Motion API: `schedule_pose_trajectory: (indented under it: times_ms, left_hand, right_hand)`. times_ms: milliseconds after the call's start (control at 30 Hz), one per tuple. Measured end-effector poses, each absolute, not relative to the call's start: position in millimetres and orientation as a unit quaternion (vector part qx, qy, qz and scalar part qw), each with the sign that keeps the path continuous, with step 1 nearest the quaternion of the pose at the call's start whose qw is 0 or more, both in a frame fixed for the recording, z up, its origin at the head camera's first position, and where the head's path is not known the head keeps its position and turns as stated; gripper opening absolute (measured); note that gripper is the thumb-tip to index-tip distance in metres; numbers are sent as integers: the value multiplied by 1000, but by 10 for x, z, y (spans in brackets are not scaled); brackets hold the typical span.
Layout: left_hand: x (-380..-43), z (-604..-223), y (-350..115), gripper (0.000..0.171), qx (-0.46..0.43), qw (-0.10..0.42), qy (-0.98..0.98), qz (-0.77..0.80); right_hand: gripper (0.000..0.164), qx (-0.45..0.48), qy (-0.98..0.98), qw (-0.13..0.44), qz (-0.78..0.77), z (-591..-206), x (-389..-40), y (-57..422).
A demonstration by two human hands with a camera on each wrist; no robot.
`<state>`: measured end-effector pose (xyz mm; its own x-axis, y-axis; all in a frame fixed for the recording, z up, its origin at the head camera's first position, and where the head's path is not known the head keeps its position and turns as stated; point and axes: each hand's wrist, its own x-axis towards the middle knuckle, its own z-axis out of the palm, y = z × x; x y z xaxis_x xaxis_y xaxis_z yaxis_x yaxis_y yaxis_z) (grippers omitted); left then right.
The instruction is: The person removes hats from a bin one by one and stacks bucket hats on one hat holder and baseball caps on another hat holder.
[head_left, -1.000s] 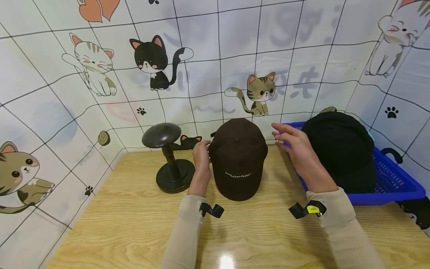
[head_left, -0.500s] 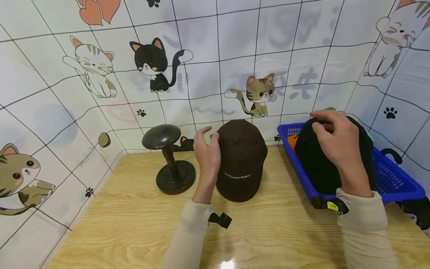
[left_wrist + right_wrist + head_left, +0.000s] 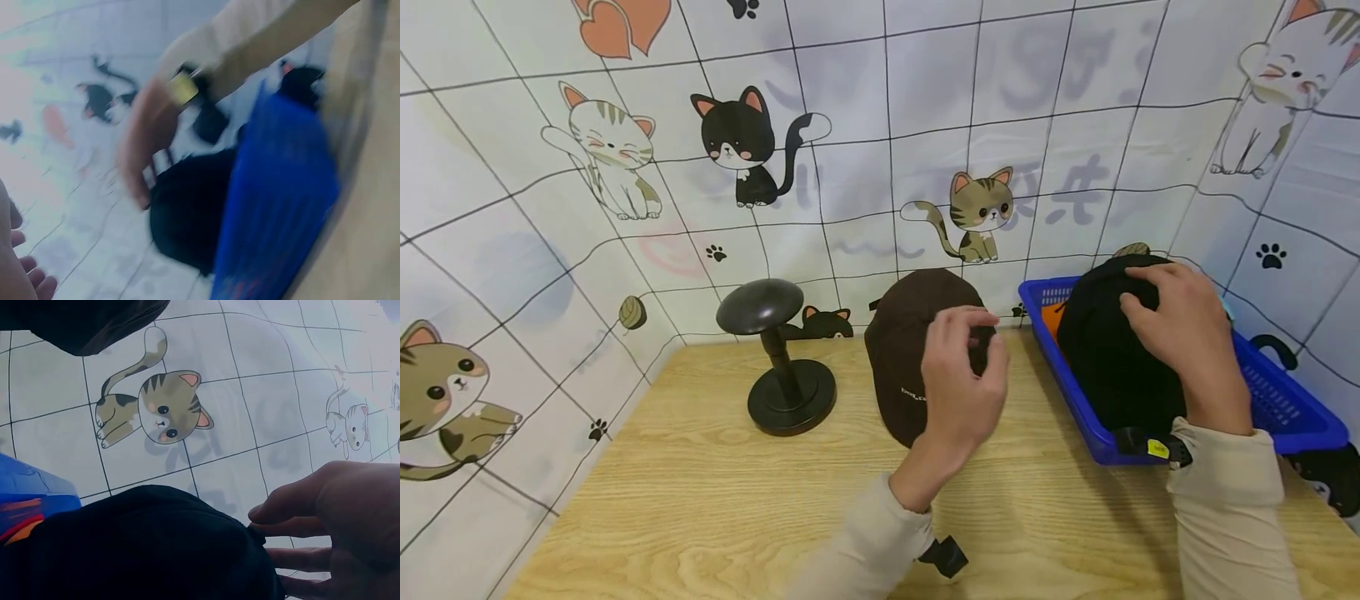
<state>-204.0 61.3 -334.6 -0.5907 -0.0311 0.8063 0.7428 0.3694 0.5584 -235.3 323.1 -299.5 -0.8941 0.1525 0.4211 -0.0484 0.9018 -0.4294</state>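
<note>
My right hand (image 3: 1187, 333) is over the black cap (image 3: 1120, 367) in the blue basket (image 3: 1090, 433). Its thumb and fingers reach the cap's crown, with a gap between thumb and forefinger. In the right wrist view, the fingertips sit right at the edge of that cap, partly hidden by it. My left hand (image 3: 962, 383) hangs in front of the brown cap (image 3: 898, 350), thumb and fingers spread apart with nothing between them. It covers the right part of the cap's lettering. The brown cap stands on the table with its brim toward me.
Left of the brown cap stands a black hat stand (image 3: 760, 307) with a domed top and round base. Something orange (image 3: 1052, 318) shows inside the basket. A cat-patterned wall covering (image 3: 850, 183) rises behind the wooden table (image 3: 715, 500).
My right hand has moved right, from beside the brown cap to over the black cap. My left hand has come off the brown cap's left side and swung right across its front.
</note>
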Motion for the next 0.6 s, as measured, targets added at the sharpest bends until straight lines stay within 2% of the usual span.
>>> schedule_pose_trajectory:
  times_ms: [67, 167, 367, 500, 600]
  left_hand:
    - [-1982, -3421, 733, 15, -270, 341, -750, -498]
    - [-1934, -3553, 880, 16, -296, 246, -776, -500]
    - [-1969, -3828, 1078, 29, -289, 57, -806, -514]
    - [-2010, -3979, 1161, 38, -286, -21, -810, -512]
    - [-2020, -4054, 1209, 39, -289, -56, -810, -507]
  right_hand:
    - [46, -34, -948, 231, 215, -3005, -2338, 3251]
    - [44, -37, -948, 238, 209, -3014, -2322, 3275]
    - [38, -52, -942, 256, 212, -3016, -2332, 3266]
    - [34, -73, -935, 264, 224, -3013, -2325, 3266]
    - [34, -84, -932, 270, 227, -3010, -2312, 3281]
